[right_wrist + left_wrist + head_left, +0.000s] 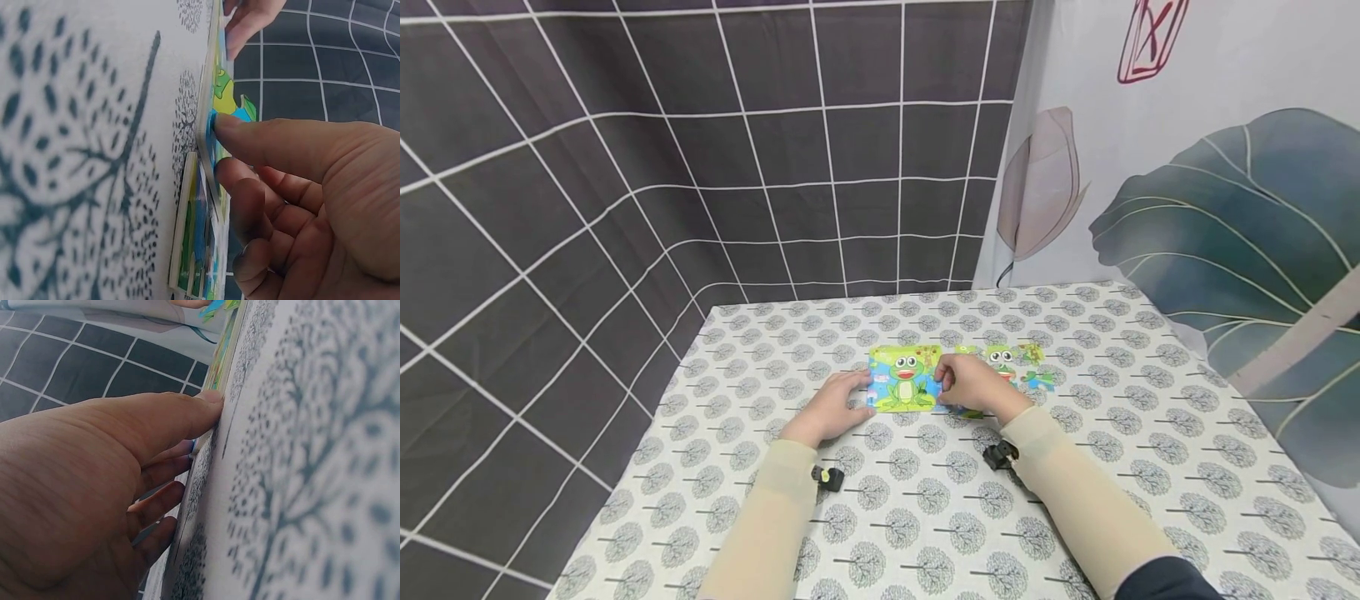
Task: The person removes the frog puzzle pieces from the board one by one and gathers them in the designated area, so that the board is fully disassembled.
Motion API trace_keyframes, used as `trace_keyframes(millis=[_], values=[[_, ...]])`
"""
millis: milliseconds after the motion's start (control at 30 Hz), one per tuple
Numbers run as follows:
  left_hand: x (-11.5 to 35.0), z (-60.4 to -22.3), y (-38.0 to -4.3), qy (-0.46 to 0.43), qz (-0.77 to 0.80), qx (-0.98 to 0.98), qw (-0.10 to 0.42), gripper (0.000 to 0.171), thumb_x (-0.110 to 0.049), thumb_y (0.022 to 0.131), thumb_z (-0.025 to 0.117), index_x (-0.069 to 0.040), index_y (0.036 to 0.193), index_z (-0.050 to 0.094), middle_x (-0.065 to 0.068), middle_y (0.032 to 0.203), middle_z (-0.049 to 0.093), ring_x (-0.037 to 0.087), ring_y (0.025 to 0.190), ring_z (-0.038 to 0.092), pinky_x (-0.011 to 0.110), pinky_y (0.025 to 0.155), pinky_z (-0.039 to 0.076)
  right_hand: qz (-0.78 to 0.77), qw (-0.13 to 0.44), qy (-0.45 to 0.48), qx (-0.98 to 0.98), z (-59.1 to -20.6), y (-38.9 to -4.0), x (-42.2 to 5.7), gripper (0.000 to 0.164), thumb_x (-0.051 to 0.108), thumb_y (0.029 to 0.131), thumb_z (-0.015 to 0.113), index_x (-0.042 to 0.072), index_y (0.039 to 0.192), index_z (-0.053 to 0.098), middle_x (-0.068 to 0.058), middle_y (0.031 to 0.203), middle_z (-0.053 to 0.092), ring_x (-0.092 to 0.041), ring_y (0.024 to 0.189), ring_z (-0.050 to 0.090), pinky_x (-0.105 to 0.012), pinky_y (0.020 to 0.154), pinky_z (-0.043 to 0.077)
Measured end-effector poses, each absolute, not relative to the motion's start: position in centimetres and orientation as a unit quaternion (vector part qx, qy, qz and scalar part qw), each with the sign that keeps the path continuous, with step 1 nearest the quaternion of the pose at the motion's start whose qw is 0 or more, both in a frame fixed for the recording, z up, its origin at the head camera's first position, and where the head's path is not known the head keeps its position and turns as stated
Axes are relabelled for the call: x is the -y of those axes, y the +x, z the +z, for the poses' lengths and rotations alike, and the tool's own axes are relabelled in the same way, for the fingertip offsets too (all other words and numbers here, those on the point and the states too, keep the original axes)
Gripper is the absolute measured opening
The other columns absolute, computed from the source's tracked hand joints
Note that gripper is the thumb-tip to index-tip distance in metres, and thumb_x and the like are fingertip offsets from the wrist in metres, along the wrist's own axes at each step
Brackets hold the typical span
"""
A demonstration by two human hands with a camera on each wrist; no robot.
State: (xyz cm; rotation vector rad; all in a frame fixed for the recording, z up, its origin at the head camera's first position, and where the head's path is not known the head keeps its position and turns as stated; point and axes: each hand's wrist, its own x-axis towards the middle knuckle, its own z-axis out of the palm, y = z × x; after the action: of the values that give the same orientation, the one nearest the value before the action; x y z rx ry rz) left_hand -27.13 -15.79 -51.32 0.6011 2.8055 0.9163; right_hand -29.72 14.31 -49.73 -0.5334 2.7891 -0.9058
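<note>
A square frog picture puzzle (906,379), green, yellow and blue, lies on the patterned tablecloth between the two hands. My left hand (835,408) rests at its left side, thumb near the lower corner and fingers extended along the edge. In the left wrist view the left thumb (206,406) touches the board's edge. My right hand (973,383) has curled fingers and pinches the puzzle's right edge. The right wrist view shows the right thumb (231,128) on the blue margin. A green and blue piece (247,107) sticks up from the board there.
Partly behind the right hand lies a second frog picture (1000,358) with an irregular outline. A blue and green piece (1039,380) sits at its right side. A dark grid-patterned curtain (775,150) and a leaf-printed white cloth (1240,217) border the table (925,517).
</note>
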Motion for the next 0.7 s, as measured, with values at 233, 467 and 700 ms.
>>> trace_keyframes(millis=[233,467,700], values=[[15.8,-51.2,-27.1,0.195,0.304,-0.930,0.072,0.065,-0.035,0.094,0.078,-0.016,0.152,0.055,-0.002,0.165,0.041,0.025,0.153,0.034,0.050,0.126,0.025,-0.336,0.082,-0.175,-0.922,-49.7,-29.5,-14.4,0.020,0.006,0.087,0.082,0.014,0.096,0.067,0.000,0.079,0.063,-0.016,0.065,0.060,-0.034,0.069,0.056],[15.8,-51.3,-27.1,0.197,0.306,-0.929,0.067,0.065,-0.033,0.094,0.079,-0.015,0.152,0.055,-0.001,0.164,0.043,0.026,0.153,0.034,0.050,0.126,0.025,-0.394,0.111,-0.167,-0.897,-49.3,-29.3,-14.6,0.014,0.003,0.092,0.075,0.012,0.097,0.065,-0.005,0.078,0.064,-0.022,0.061,0.063,-0.033,0.058,0.057],[15.8,-51.5,-27.2,0.196,0.302,-0.930,0.066,0.065,-0.034,0.094,0.079,-0.016,0.152,0.055,-0.003,0.164,0.043,0.025,0.152,0.034,0.050,0.126,0.025,-0.400,0.099,-0.192,-0.891,-48.9,-29.5,-15.5,0.012,0.003,0.092,0.076,0.008,0.099,0.067,-0.003,0.082,0.062,-0.020,0.068,0.061,-0.036,0.070,0.056]])
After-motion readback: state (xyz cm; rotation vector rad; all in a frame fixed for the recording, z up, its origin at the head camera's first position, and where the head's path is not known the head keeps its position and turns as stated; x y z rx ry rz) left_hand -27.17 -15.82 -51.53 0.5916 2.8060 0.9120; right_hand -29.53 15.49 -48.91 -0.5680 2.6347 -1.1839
